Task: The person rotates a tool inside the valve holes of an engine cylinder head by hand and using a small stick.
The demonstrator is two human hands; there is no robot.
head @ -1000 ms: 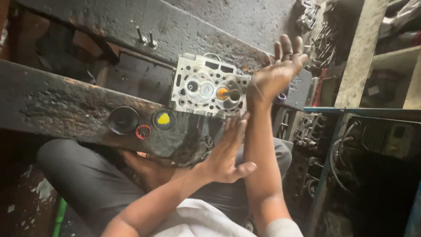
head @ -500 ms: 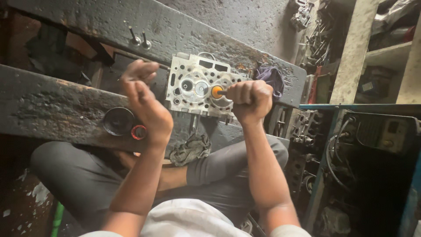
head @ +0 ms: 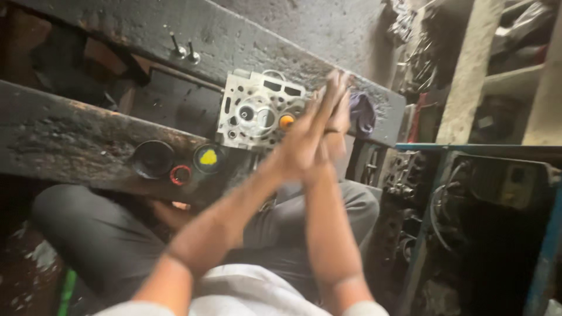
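A pale metal cylinder head (head: 252, 108) with round ports lies on a dark, greasy bench (head: 70, 134). An orange round cap (head: 285, 121) sits on one of its ports. My left hand (head: 297, 149) and my right hand (head: 335, 114) are pressed flat together, palm to palm with fingers straight, just right of the orange cap and over the head's right edge. Whatever lies between the palms is hidden.
On the near beam stand a dark cup (head: 152, 158), a small red ring (head: 180, 174) and a round tin of yellow paste (head: 208, 157). Two studs (head: 182, 50) stick up from the far beam. A purple rag (head: 363, 114) lies right of my hands. Engine parts crowd the right.
Half a second ago my right hand gripped the orange cap and my left hand hovered over the tins. Both hands have now come together, palm to palm, beside the cap.
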